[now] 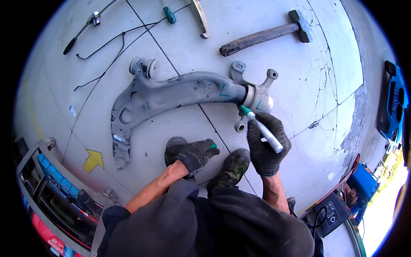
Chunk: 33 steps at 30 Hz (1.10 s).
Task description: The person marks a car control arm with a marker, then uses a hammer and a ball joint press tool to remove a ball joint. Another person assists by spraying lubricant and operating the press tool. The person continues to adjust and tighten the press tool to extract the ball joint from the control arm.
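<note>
A grey car control arm (171,92) lies on the tiled floor, with green marker strokes on its surface. At its right end is a metal bracket (259,92) with holed ears, also marked in green. My gloved right hand (269,145) grips a white paint marker (266,132), its green tip at the lower edge of the joint between arm and bracket. Over my left boot, my gloved left hand (195,155) is closed on a small green marker cap (213,146), which peeks out by the thumb and finger.
Beyond the control arm lie a sledgehammer (265,38), a ratchet wrench (85,30), thin black rods (122,36) and a green-handled screwdriver (169,15). A tool cart (60,180) stands at lower left, near a yellow floor arrow (93,160). A blue car (394,103) is at far right.
</note>
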Motion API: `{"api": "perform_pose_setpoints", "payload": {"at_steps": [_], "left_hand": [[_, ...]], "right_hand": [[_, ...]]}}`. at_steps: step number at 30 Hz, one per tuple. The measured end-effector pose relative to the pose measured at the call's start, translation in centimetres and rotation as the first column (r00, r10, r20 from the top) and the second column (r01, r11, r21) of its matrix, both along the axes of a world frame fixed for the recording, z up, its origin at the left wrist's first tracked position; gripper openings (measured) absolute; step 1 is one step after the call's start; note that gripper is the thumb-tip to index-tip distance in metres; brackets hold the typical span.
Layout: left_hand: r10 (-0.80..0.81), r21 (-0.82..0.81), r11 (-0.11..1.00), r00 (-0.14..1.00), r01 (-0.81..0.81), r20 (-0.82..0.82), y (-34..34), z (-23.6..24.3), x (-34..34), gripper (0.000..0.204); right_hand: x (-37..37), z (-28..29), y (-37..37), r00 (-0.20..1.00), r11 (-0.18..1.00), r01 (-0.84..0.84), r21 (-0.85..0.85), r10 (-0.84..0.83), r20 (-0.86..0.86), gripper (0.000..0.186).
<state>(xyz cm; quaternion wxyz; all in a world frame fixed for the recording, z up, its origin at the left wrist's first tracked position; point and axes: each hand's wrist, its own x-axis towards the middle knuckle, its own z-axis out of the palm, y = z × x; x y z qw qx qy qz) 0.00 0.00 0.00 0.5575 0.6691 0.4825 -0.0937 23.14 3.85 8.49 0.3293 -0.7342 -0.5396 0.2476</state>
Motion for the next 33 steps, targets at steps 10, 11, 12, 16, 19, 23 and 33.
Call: {"api": "perform_pose_setpoints", "payload": {"at_steps": [10,11,12,16,19,23,33], "left_hand": [[0.034,0.052,0.998,0.998,-0.037,0.058,-0.3,0.3,0.1,0.051],[0.037,0.062,0.997,0.997,-0.042,0.069,-0.4,0.1,0.0,0.050],[0.046,0.070,0.996,0.996,-0.051,0.074,-0.5,0.0,0.0,0.050],[0.070,0.128,0.988,0.990,-0.086,0.126,-0.8,-0.9,0.1,0.049],[0.063,0.064,0.995,0.992,-0.070,0.105,-0.3,-0.6,0.5,0.051],[0.063,0.033,0.997,0.995,-0.066,0.079,-0.4,0.3,-0.3,0.049],[0.120,0.054,0.990,0.982,-0.129,0.148,-0.5,-0.2,0.0,0.046]], "right_hand": [[5.1,1.0,8.2,0.961,0.964,-0.245,-0.100,0.228,-0.158,0.021],[4.8,0.6,9.3,0.958,0.956,-0.286,-0.071,0.282,-0.059,0.021],[4.6,-0.4,10.2,0.949,0.949,-0.315,-0.001,0.315,-0.031,0.022],[4.1,-3.1,16.6,0.966,0.965,-0.258,0.053,0.258,0.010,0.029],[2.8,-4.5,21.2,0.919,0.917,-0.389,0.083,0.393,-0.027,0.033],[1.6,-0.5,20.0,0.622,0.621,-0.783,0.029,0.780,0.073,0.028],[7.5,2.7,6.0,0.897,0.898,-0.434,-0.076,0.438,0.063,0.026]]}}
